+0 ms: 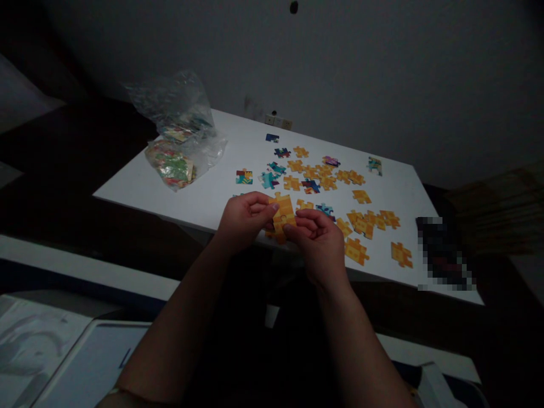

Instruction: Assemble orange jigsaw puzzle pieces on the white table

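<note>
Pretty early days here, I'd say. The left hand [246, 220] and right hand [322, 242] are both curled in, thumbs pinched against fingers on some yellow puzzle pieces [284, 211] held up over the near edge of the white table [136, 188] — they look lined up, but I can't tell if they've actually locked together. What's left is a lot: loose yellow pieces [327, 181] are bunched from mid-table toward the far edge, a yellow pile [363, 225] sits toward the right end by the near edge, and multicoloured pieces [244, 176] are scattered around. Some overlap, so a few could be joined, but no big finished section shows. Also, what look like two clear bags [172, 163] along the left edge — probably more pieces inside, hard to make out.
</note>
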Demonstrator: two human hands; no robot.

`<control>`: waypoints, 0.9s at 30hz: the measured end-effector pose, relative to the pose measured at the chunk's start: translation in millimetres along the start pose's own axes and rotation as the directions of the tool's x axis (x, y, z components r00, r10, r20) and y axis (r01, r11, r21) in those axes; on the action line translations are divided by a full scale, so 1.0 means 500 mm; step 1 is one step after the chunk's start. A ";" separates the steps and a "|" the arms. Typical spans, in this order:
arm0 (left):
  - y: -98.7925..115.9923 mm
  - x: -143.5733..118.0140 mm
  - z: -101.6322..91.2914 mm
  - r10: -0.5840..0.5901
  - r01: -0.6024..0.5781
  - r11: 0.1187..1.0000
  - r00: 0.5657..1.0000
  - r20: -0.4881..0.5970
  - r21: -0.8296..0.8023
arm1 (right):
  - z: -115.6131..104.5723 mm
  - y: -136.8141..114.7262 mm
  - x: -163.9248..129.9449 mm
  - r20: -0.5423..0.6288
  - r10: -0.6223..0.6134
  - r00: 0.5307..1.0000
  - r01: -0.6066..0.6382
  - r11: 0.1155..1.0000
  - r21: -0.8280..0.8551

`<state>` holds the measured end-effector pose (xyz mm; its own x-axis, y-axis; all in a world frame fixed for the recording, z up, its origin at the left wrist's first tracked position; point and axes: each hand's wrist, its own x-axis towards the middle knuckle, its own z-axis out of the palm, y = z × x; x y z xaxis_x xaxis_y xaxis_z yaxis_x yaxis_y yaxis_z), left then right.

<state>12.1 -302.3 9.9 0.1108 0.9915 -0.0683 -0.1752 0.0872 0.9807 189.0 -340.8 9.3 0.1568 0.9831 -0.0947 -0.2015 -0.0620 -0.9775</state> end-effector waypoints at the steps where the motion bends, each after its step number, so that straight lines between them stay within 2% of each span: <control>1: -0.001 0.001 0.000 0.000 0.000 1.000 1.000 0.000 -0.001 | 0.000 0.000 0.000 -0.003 -0.006 1.000 0.006 1.000 -0.003; 11: 0.005 -0.005 0.006 0.028 -0.028 0.998 1.000 -0.001 0.062 | 0.001 0.007 0.001 0.013 -0.037 0.999 0.038 0.997 -0.064; 18: 0.011 -0.007 0.008 0.005 -0.004 0.999 1.000 -0.024 0.053 | -0.003 0.002 -0.005 0.024 -0.052 0.998 0.054 0.992 -0.116; 27: 0.008 -0.006 0.004 0.015 -0.014 0.998 0.999 -0.030 0.053 | 0.004 0.007 -0.005 0.005 -0.076 0.997 0.076 0.991 -0.108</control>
<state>12.9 -304.9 14.3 0.0785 0.9952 -0.0587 -0.1243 0.0682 0.9899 185.8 -343.2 6.8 0.1664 0.9859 -0.0191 -0.0838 -0.0051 -0.9965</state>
